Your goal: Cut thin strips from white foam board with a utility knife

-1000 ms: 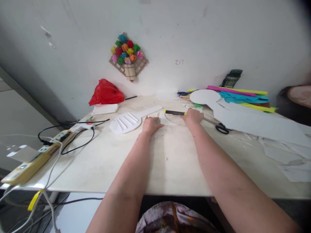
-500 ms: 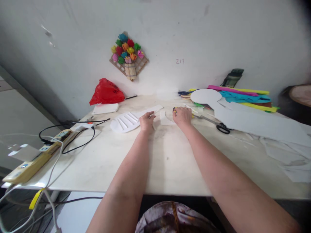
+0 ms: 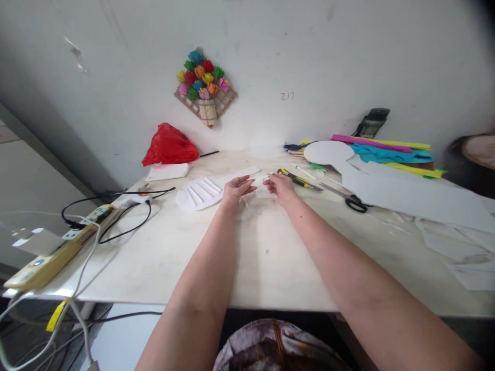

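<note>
My left hand (image 3: 238, 189) and my right hand (image 3: 281, 188) face each other over the middle of the table. Their fingers are pinched on a small white card piece (image 3: 260, 182), partly covered by the fingertips. Just left of my left hand lies a white oval cutout (image 3: 189, 202) with several narrow white strips on it. A longer white piece (image 3: 247, 172) extends behind that hand. Beyond my right hand, a yellow-and-black utility knife (image 3: 298, 180) rests on the table. To its right are black-handled scissors (image 3: 355, 203).
Large white sheets (image 3: 410, 190), white offcuts and rolled coloured paper (image 3: 390, 153) cover the right side. A red plastic bag (image 3: 169, 146) sits at the back left. A power strip (image 3: 58, 255) with cables runs along the left edge. Paper flowers (image 3: 203, 80) hang on the wall.
My right hand has let go of the utility knife, which now lies on the table, and has shifted slightly left to the white card piece. My left hand has moved slightly right.
</note>
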The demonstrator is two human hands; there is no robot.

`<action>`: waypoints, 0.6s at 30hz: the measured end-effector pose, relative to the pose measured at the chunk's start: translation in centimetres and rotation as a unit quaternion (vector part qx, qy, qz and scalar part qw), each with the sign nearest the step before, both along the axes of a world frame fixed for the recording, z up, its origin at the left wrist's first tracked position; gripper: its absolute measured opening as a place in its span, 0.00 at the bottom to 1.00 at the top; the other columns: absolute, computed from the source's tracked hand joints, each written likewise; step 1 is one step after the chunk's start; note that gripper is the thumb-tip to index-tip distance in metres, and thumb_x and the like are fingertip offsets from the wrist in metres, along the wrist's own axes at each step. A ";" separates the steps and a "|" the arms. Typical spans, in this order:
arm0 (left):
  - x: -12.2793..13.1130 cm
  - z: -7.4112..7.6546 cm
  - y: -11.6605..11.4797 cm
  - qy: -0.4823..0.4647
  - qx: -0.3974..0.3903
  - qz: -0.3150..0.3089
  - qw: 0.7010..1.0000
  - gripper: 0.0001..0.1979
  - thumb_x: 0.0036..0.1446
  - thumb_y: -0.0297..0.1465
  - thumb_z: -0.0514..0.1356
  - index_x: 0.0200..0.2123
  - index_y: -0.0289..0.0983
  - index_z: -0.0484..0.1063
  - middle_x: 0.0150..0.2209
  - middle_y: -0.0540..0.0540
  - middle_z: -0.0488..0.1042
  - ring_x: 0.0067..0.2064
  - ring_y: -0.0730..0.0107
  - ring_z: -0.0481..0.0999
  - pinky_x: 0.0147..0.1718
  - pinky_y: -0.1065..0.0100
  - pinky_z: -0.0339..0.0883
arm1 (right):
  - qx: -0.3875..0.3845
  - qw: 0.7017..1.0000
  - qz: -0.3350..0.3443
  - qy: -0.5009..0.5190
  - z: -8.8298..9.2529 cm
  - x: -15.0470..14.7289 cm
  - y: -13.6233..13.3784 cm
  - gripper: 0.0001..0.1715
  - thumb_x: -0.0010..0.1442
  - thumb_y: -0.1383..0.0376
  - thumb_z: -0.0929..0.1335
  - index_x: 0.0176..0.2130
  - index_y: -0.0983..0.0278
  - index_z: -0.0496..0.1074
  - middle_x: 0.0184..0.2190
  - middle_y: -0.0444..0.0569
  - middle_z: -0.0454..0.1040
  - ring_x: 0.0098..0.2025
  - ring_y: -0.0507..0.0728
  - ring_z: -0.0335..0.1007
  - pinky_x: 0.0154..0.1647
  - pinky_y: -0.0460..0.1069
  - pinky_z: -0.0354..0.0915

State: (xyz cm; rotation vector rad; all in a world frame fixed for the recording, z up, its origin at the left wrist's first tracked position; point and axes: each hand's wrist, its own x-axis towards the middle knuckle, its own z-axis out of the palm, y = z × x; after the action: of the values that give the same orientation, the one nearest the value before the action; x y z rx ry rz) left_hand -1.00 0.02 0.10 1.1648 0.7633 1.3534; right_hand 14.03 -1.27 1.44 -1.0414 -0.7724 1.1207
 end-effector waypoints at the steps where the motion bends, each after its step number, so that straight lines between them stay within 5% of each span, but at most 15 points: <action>1: 0.1 0.1 -0.1 0.008 -0.004 0.002 1.000 0.18 0.43 0.30 0.69 0.39 0.30 0.73 0.39 0.39 0.78 0.30 0.68 0.79 0.45 0.58 0.72 | 0.006 1.000 0.000 0.002 0.0 0.0 0.0 0.04 0.53 0.67 0.67 0.30 0.66 0.66 0.17 0.42 0.71 0.15 0.45 0.58 0.14 0.40 0.53; 9: -0.9 0.7 0.2 0.034 -0.006 0.037 0.999 0.22 0.50 0.46 0.62 0.37 0.31 0.74 0.37 0.37 0.79 0.37 0.62 0.79 0.41 0.61 0.71 | 0.020 1.000 0.010 0.005 0.0 0.3 -0.1 0.06 0.49 0.67 0.68 0.29 0.66 0.66 0.16 0.41 0.70 0.15 0.45 0.58 0.14 0.40 0.53; 13: -2.1 0.5 1.2 0.084 -0.014 0.151 0.985 0.27 0.56 0.50 0.52 0.38 0.30 0.75 0.29 0.40 0.79 0.31 0.64 0.78 0.33 0.66 0.70 | 0.013 1.000 0.010 0.025 0.0 0.5 0.1 0.03 0.50 0.68 0.65 0.29 0.66 0.66 0.14 0.41 0.68 0.14 0.46 0.57 0.13 0.40 0.52; 15: -2.7 0.6 1.5 0.166 -0.037 0.248 0.954 0.26 0.58 0.48 0.49 0.35 0.31 0.76 0.24 0.42 0.77 0.30 0.64 0.78 0.29 0.68 0.68 | 0.004 0.999 0.008 0.032 -0.1 0.7 0.3 0.02 0.49 0.68 0.64 0.27 0.66 0.65 0.13 0.41 0.67 0.13 0.46 0.56 0.12 0.41 0.52; 18: -3.0 1.2 1.2 0.379 -0.076 0.319 0.865 0.18 0.55 0.43 0.54 0.29 0.36 0.77 0.27 0.41 0.78 0.36 0.58 0.78 0.32 0.66 0.67 | -0.013 0.999 0.018 0.033 -0.4 0.7 0.4 0.03 0.48 0.69 0.62 0.25 0.66 0.64 0.15 0.42 0.68 0.14 0.47 0.59 0.12 0.41 0.55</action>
State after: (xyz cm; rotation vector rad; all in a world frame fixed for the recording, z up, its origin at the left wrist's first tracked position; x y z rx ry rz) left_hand -4.01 1.21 1.27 1.3835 1.9257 1.2894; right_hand 14.77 -0.84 1.08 -1.0100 -0.7284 1.1938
